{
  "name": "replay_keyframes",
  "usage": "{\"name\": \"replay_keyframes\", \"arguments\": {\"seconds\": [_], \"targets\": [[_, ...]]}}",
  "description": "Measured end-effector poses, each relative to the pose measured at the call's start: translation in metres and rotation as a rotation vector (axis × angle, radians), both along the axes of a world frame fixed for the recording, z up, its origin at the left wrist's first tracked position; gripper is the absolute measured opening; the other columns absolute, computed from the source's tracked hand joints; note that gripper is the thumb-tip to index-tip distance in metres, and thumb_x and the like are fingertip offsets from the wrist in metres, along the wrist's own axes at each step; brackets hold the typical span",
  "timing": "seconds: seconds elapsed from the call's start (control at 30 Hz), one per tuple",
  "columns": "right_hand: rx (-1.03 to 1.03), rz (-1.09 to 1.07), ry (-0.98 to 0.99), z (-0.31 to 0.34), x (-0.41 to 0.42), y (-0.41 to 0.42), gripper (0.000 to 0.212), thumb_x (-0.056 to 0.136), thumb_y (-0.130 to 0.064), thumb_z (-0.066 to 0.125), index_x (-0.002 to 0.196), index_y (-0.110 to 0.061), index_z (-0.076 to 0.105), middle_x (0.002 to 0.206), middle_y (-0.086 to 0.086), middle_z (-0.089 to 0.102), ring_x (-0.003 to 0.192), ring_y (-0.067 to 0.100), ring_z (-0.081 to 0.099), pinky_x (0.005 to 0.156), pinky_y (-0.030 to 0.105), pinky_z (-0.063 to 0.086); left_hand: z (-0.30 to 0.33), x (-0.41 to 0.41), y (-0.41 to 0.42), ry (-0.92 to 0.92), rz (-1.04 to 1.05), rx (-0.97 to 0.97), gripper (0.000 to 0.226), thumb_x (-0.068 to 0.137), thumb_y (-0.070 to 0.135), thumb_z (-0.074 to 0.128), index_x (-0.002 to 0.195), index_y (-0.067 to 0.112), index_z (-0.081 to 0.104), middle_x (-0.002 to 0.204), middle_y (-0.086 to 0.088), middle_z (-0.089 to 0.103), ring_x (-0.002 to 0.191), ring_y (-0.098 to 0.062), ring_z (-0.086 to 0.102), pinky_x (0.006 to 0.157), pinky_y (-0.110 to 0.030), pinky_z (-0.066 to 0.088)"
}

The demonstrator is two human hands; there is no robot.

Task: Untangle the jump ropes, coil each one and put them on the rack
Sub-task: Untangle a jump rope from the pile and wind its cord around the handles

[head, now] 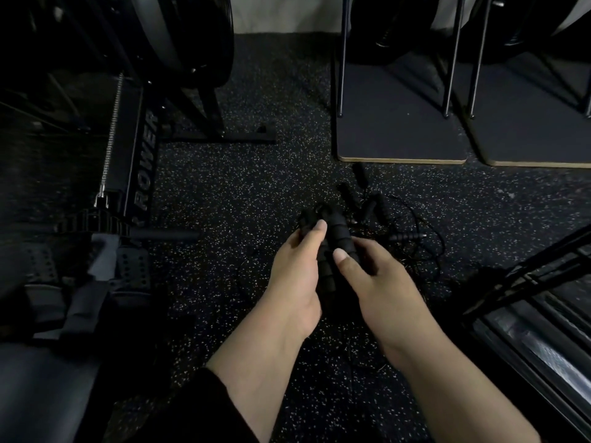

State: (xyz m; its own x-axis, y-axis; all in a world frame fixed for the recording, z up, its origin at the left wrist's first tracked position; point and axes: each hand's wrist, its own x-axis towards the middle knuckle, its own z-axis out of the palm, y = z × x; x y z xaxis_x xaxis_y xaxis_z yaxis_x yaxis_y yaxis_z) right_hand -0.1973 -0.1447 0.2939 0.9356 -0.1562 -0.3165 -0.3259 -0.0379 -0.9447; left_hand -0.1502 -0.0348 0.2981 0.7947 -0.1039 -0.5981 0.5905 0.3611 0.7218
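I see both hands close together over the speckled floor point(243, 193), clamped on one bundle of black foam handles point(335, 238). My left hand point(295, 276) wraps the bundle from the left with the thumb on top; my right hand point(380, 282) pinches it from the right. More jump ropes point(377, 206) lie tangled on the floor just behind the hands, their thin cords looping to the right. A rowing machine point(140, 148) stands at the left, and a black metal rack point(524, 282) at the right.
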Motion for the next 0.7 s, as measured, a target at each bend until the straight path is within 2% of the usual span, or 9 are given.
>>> {"name": "replay_keyframes", "arguments": {"seconds": [0.07, 0.17, 0.23, 0.3, 0.33, 0.4, 0.47, 0.6, 0.7], "targets": [[0.032, 0.080, 0.005, 0.004, -0.011, 0.002, 0.031, 0.102, -0.042, 0.060, 0.131, -0.049, 0.058, 0.103, -0.019, 0.077, 0.095, 0.002, 0.074, 0.082, 0.029, 0.062, -0.001, -0.004, 0.000, -0.019, 0.002, 0.007, 0.025, 0.099, 0.040, 0.064, 0.113, 0.021, 0.073, 0.104, -0.010, 0.079, 0.096, -0.028, 0.077, 0.082, -0.046, 0.063], [0.025, 0.162, 0.033, 0.004, -0.020, -0.004, 0.044, 0.094, -0.044, 0.070, 0.133, -0.051, 0.052, 0.106, -0.022, 0.075, 0.097, -0.004, 0.071, 0.075, 0.016, 0.058, -0.001, -0.009, -0.003, -0.017, -0.036, 0.031, 0.025, 0.099, 0.041, 0.064, 0.113, 0.022, 0.072, 0.103, -0.010, 0.079, 0.095, -0.028, 0.077, 0.084, -0.047, 0.063], [-0.118, 0.207, 0.060, 0.007, -0.018, -0.012, 0.051, 0.089, -0.049, 0.073, 0.134, -0.048, 0.049, 0.108, -0.019, 0.074, 0.096, -0.008, 0.068, 0.072, 0.008, 0.052, -0.001, -0.011, -0.006, -0.018, -0.070, 0.033, 0.025, 0.100, 0.039, 0.063, 0.117, 0.022, 0.070, 0.105, -0.008, 0.079, 0.098, -0.026, 0.077, 0.091, -0.048, 0.061], [-0.325, 0.277, 0.055, 0.008, -0.012, -0.021, 0.059, 0.088, -0.053, 0.073, 0.139, -0.046, 0.044, 0.115, -0.019, 0.068, 0.100, -0.007, 0.064, 0.074, 0.009, 0.047, -0.001, -0.011, -0.010, -0.036, -0.091, 0.029, 0.024, 0.101, 0.037, 0.063, 0.121, 0.026, 0.068, 0.108, -0.004, 0.079, 0.102, -0.024, 0.075, 0.097, -0.050, 0.058], [-0.355, 0.286, 0.048, 0.008, -0.010, -0.023, 0.060, 0.088, -0.050, 0.074, 0.140, -0.047, 0.043, 0.115, -0.021, 0.067, 0.101, -0.009, 0.062, 0.075, 0.008, 0.046, -0.002, -0.009, -0.012, -0.045, -0.093, 0.026, 0.022, 0.101, 0.037, 0.063, 0.120, 0.028, 0.067, 0.108, -0.003, 0.079, 0.103, -0.023, 0.075, 0.098, -0.050, 0.057], [-0.277, 0.293, 0.047, 0.006, -0.006, -0.023, 0.064, 0.088, -0.038, 0.077, 0.138, -0.052, 0.038, 0.104, -0.027, 0.069, 0.096, -0.017, 0.061, 0.072, 0.002, 0.044, -0.003, -0.006, -0.015, -0.058, -0.090, 0.013, 0.019, 0.100, 0.037, 0.064, 0.118, 0.032, 0.067, 0.105, 0.000, 0.079, 0.101, -0.021, 0.075, 0.094, -0.046, 0.059], [-0.212, 0.275, 0.065, 0.000, -0.003, -0.023, 0.074, 0.085, -0.035, 0.080, 0.138, -0.054, 0.033, 0.104, -0.029, 0.070, 0.094, -0.021, 0.060, 0.070, -0.002, 0.043, -0.005, -0.003, -0.018, -0.078, -0.108, -0.001, 0.018, 0.100, 0.039, 0.063, 0.117, 0.035, 0.066, 0.101, 0.005, 0.080, 0.096, -0.014, 0.076, 0.086, -0.037, 0.061], [-0.178, 0.213, 0.101, -0.007, 0.006, -0.028, 0.062, 0.080, -0.040, 0.084, 0.129, -0.047, 0.047, 0.101, -0.024, 0.073, 0.089, -0.014, 0.065, 0.069, 0.007, 0.049, -0.010, 0.006, -0.022, -0.069, -0.110, 0.022, 0.020, 0.102, 0.040, 0.059, 0.120, 0.035, 0.066, 0.101, 0.006, 0.080, 0.101, -0.014, 0.075, 0.097, -0.042, 0.058], [-0.263, 0.223, 0.072, -0.010, 0.012, -0.030, 0.061, 0.081, -0.045, 0.082, 0.129, -0.050, 0.045, 0.104, -0.023, 0.072, 0.091, -0.015, 0.063, 0.072, 0.007, 0.047, -0.014, 0.013, -0.024, -0.062, -0.068, 0.030, 0.025, 0.103, 0.038, 0.058, 0.126, 0.031, 0.064, 0.104, 0.003, 0.079, 0.101, -0.017, 0.075, 0.097, -0.045, 0.058]]}}
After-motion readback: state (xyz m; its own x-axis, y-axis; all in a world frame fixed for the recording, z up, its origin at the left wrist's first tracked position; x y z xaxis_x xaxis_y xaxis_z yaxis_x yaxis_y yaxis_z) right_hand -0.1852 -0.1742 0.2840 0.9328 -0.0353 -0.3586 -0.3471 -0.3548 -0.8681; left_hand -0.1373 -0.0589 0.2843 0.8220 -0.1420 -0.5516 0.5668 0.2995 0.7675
